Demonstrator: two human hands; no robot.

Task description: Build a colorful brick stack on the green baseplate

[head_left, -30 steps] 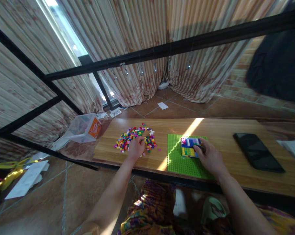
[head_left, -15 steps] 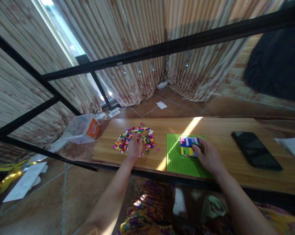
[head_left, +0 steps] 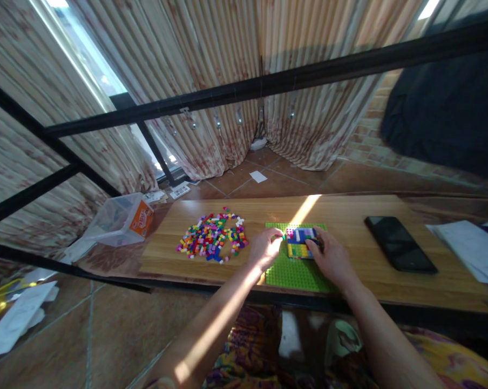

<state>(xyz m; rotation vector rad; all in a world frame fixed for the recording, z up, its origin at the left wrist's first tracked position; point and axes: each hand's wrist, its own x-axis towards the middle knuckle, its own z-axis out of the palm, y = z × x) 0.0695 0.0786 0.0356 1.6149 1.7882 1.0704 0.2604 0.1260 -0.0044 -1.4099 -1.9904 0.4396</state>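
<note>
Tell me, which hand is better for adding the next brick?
Probably the left hand: it seems to pinch a tiny green brick just beside the brick block, while the right hand holds the block's right side.

Brick pile (head_left: 211, 236) at nine, phone (head_left: 400, 244) at three

Dial centred on the building plate (head_left: 296, 276), twelve away from the person: plate, pile and phone lie on the table (head_left: 349, 210). A brick block (head_left: 297, 250) sits on the plate, toward twelve. The right hand (head_left: 332, 257) holds its three o'clock side; the left hand (head_left: 266, 248), a brick (head_left: 284, 236) between its fingertips, is just beside it at nine. Papers (head_left: 462, 247) lie past the phone at three. Past the pile, nearly at ten, a box (head_left: 124, 217) stands beyond the table's end. A card (head_left: 258, 176) lies on the floor (head_left: 284, 178) at eleven, before the curtains (head_left: 215, 54).
</note>
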